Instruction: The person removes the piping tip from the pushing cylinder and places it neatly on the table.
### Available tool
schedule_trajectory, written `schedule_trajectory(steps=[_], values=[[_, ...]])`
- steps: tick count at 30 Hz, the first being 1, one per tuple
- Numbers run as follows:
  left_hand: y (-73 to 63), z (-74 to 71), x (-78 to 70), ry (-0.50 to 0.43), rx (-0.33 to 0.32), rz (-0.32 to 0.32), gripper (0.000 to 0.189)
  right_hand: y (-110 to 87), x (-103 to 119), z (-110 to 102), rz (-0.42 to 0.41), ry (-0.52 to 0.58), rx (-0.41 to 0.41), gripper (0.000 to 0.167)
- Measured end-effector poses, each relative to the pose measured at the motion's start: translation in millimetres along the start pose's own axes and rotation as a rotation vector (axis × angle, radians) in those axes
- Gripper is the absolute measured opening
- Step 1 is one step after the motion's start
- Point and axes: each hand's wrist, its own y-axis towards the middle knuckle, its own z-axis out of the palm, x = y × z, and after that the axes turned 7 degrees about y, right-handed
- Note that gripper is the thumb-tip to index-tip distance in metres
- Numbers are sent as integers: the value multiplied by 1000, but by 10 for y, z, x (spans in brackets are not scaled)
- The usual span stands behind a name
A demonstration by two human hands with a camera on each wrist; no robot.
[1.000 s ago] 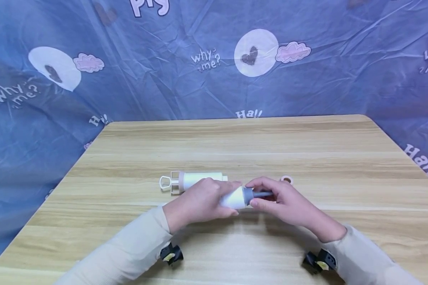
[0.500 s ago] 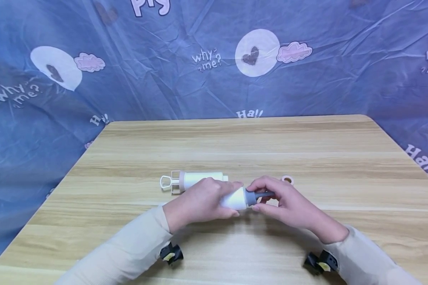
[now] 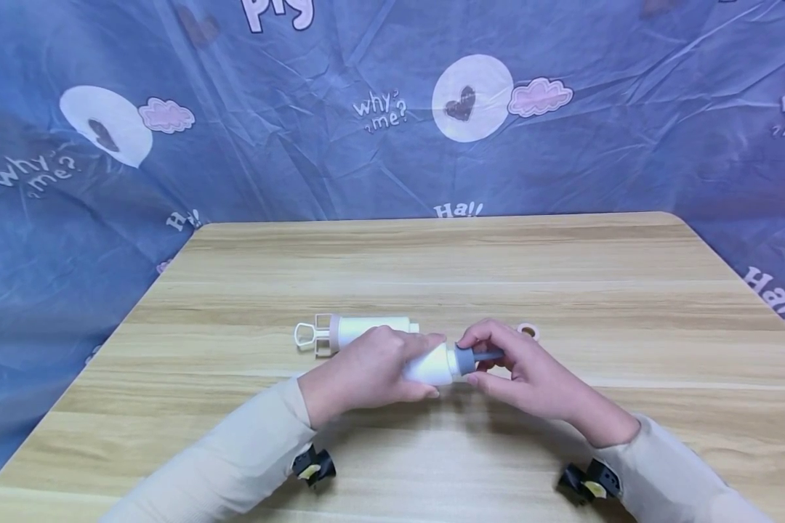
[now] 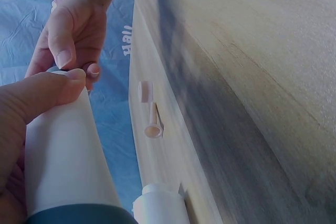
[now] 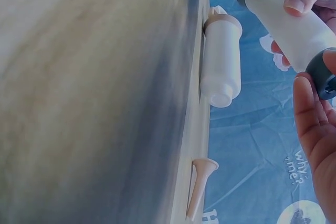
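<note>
My left hand (image 3: 376,367) grips the barrel of a large white plastic syringe (image 3: 429,365), thumb along its top. At the barrel's right end, my right hand (image 3: 526,370) pinches a dark grey nozzle cap (image 3: 464,360) with a thin spout. A short stretch of pale neck shows between cap and barrel. A dark grey collar (image 4: 79,214) rings the barrel's other end in the left wrist view. Behind my left hand lies a second white syringe (image 3: 373,328) with a pinkish collar and a looped plunger handle. The left hand hides part of it.
On the table (image 3: 562,276), beyond my right hand, a small pink ring-shaped piece (image 3: 528,331) lies. The left wrist view shows a flared pink nozzle (image 4: 153,128) beside a pink cap-like piece (image 4: 146,92). A printed blue cloth (image 3: 314,145) hangs behind the table.
My right hand has shifted slightly right with the grey nozzle cap, and a narrow pale neck now shows between cap and barrel. The left hand and the second syringe stay put.
</note>
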Motion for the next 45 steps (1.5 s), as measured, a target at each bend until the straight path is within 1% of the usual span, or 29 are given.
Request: schedule_trajectory(steps=[4, 10, 15, 19, 22, 25, 28, 34, 39, 45], values=[[-2, 1, 3, 8, 1, -3, 57, 0, 5, -6, 19, -1, -1, 36], [-10, 3, 8, 22, 6, -20, 58, -15, 1, -8, 41, 48, 4, 35], [-12, -13, 3, 29, 15, -39, 59, -33, 2, -11, 52, 68, -12, 35], [-26, -18, 10, 31, 5, -40, 60, -41, 4, -28, 32, 53, -28, 36], [-49, -12, 21, 9, 1, -45, 60, -46, 4, -44, 21, 46, -38, 38], [-75, -9, 26, -15, 15, -57, 59, -55, 9, -55, 19, 44, -50, 39], [-101, -7, 26, -17, 25, -52, 58, -68, 15, -61, 18, 38, -59, 40], [-147, 37, 50, -6, 52, -50, 54, -90, 22, -76, 39, 19, -75, 39], [-191, 88, 80, 12, 56, -40, 54, -110, 15, -90, 53, 13, -81, 38], [-232, 151, 114, 12, 69, -43, 55, -123, 7, -103, 53, 13, -83, 38]])
